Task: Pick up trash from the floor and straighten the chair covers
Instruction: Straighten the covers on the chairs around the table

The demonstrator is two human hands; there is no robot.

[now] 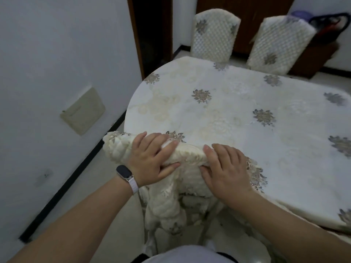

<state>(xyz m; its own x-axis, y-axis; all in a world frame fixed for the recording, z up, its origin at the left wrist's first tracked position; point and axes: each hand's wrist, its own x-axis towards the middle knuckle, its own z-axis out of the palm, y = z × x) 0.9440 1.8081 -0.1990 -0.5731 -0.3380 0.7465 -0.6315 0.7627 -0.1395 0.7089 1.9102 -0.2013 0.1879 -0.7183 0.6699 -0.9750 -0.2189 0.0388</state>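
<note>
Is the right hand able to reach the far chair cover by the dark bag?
Probably not: the covered table lies between the right hand and that far chair cover, and the hand grips the near chair cover.

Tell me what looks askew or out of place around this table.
The near chair cover is bunched and rumpled along the chair's top, where the left hand and right hand grip it. Across the table, a dark bag hangs on a corner of the far right chair.
</note>
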